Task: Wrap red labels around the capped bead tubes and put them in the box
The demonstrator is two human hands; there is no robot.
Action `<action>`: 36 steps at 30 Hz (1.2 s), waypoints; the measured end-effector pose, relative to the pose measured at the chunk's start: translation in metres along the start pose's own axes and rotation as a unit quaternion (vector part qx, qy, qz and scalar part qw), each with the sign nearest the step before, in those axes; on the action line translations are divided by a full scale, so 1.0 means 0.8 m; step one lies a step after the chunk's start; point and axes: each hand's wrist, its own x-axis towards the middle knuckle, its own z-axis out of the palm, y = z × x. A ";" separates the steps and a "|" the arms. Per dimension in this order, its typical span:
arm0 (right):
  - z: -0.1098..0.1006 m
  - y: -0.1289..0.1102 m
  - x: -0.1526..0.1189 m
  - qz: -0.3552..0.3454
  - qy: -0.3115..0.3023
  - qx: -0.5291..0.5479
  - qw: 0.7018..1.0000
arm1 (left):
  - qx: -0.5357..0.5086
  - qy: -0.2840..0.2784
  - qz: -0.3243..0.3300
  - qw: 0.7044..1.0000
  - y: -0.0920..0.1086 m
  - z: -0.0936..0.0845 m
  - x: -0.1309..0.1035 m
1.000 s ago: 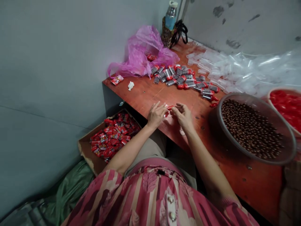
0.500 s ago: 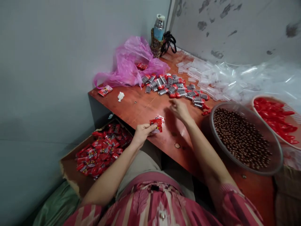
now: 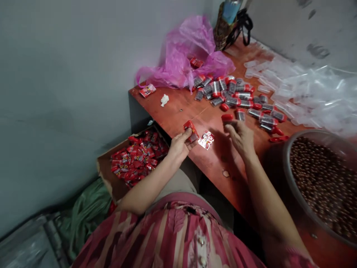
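One red packet (image 3: 192,130) in left hand (image 3: 180,146), red-capped tube (image 3: 227,117) in right hand (image 3: 242,139)

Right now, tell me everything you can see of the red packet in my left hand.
The red packet is small and shiny, like plastic film, with printing too blurred to read. Your left hand pinches it between thumb and fingers, the thumb hiding part of its face. It sits tilted over the reddish table, near the front edge, beside another packet lying flat. Whether it is open or sealed, I can't tell.
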 end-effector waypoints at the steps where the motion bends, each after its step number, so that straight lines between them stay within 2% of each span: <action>1: 0.007 -0.013 -0.026 0.009 -0.006 0.054 0.998 | -0.004 0.000 -0.003 1.000 -0.001 0.001 0.001; 4: 0.031 -0.045 -0.094 0.045 -0.055 0.190 0.979 | -0.010 -0.004 -0.004 1.000 -0.006 0.004 -0.001; 6: 0.046 -0.057 -0.121 0.054 -0.044 0.219 0.973 | -0.014 -0.011 0.000 1.000 -0.011 0.008 -0.005; 8: 0.056 -0.060 -0.133 0.055 -0.018 0.216 0.975 | -0.018 -0.027 0.007 0.999 -0.017 0.011 -0.010; 13: 0.062 -0.056 -0.140 0.049 0.037 0.168 0.984 | -0.007 -0.083 0.011 0.996 -0.027 0.016 -0.026; 17: 0.062 -0.057 -0.145 0.042 0.034 0.225 0.973 | 0.023 -0.121 0.027 0.992 -0.025 0.019 -0.038; 20: 0.063 -0.056 -0.147 0.044 0.047 0.271 0.960 | 0.037 -0.130 0.023 0.990 -0.023 0.020 -0.042; 24: 0.063 -0.047 -0.151 0.029 0.099 0.210 0.972 | 0.035 -0.130 0.008 0.991 -0.024 0.023 -0.045; 27: 0.062 -0.045 -0.154 0.020 0.090 0.176 0.980 | 0.039 -0.135 0.007 0.990 -0.028 0.026 -0.049; 31: 0.061 -0.051 -0.155 0.047 0.050 0.268 0.961 | 0.061 -0.157 0.016 0.986 -0.033 0.032 -0.055; 33: 0.061 -0.052 -0.156 0.056 0.061 0.290 0.954 | 0.077 -0.180 0.019 0.980 -0.035 0.033 -0.057; 36: 0.061 -0.050 -0.158 0.046 0.098 0.242 0.964 | 0.096 -0.190 0.025 0.977 -0.039 0.032 -0.055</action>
